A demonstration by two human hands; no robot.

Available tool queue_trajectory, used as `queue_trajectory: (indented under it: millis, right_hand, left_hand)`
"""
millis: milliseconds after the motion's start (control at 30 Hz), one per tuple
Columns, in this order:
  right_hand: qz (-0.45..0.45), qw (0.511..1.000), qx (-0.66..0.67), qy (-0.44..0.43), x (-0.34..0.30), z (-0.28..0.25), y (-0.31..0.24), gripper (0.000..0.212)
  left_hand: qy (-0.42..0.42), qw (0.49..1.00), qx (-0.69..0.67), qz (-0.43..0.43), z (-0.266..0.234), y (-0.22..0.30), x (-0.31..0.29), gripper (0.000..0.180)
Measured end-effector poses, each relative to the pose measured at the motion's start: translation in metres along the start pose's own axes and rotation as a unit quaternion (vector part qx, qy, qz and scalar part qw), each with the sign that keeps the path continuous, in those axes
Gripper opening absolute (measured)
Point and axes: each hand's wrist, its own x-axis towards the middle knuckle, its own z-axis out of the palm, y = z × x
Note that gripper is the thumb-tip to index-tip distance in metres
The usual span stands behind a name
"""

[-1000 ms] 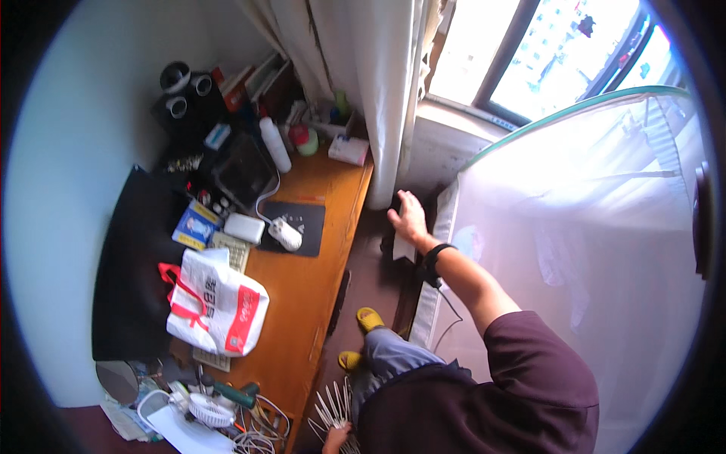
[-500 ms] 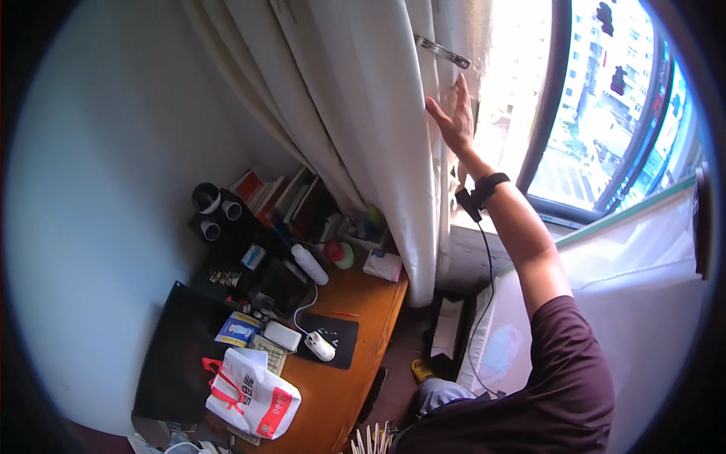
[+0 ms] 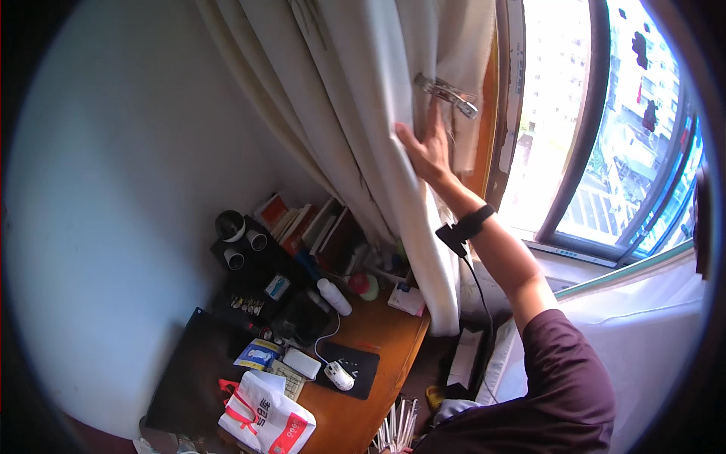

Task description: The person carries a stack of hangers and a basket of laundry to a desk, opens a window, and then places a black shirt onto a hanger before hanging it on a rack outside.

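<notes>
My right hand [image 3: 429, 153] is raised against the cream curtain [image 3: 378, 113], thumb spread to the left and fingers stretched upward. Its fingertips reach a silver, pronged metal curtain hook [image 3: 448, 94] lying across the folds; I cannot tell whether they touch it. A black strap with a box and a cable [image 3: 463, 231] circles my right wrist. At the lower edge, a bunch of thin pale sticks [image 3: 397, 425] pokes up. Beneath the sticks only a sliver of my left hand [image 3: 399, 451] shows, seemingly closed around their lower ends.
Right of the curtain is a bright window [image 3: 560, 113]. Below left stands a wooden desk [image 3: 393, 333] with a mouse [image 3: 339, 376], a white spray-type bottle [image 3: 333, 296], a white-and-red bag [image 3: 265, 412], a monitor [image 3: 185, 378] and books [image 3: 295, 227]. A white net [image 3: 650, 325] hangs at the right.
The view has shifted, so curtain and desk sit lower and further right. My right hand has moved left over the curtain, just under the hook. The pale sticks have risen into view.
</notes>
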Motion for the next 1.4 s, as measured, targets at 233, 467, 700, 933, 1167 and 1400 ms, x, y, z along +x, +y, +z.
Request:
queue_trajectory:
  millis: [233,467,700,933,1167,1400]
  right_hand:
    - [-0.04,0.992,-0.093,-0.08,0.042,0.097,0.037,0.047]
    - [-0.011,0.963,-0.1,-0.249,0.068,0.232,-0.021,0.032]
    - [-0.021,0.919,-0.183,-0.348,0.066,0.294,-0.033,0.046]
    - [-0.039,0.942,-0.149,-0.297,0.037,0.252,0.0,0.058]
    - [0.016,0.945,-0.123,-0.302,0.018,0.149,0.033,0.075]
    - [-0.069,0.944,-0.028,-0.321,-0.045,0.002,0.063,0.074]
  left_hand:
    - [-0.034,0.999,0.02,0.02,-0.009,0.021,0.029,0.024]
    - [-0.026,0.999,0.005,0.021,-0.008,0.02,0.036,0.025]
    - [-0.024,1.0,-0.007,0.018,0.015,0.004,0.038,0.026]
    - [-0.071,0.994,0.039,0.069,0.05,-0.029,0.056,0.026]
    - [-0.188,0.966,0.176,0.03,0.072,0.085,0.078,0.029]
    - [-0.25,0.941,0.228,-0.022,0.101,0.146,0.118,0.029]
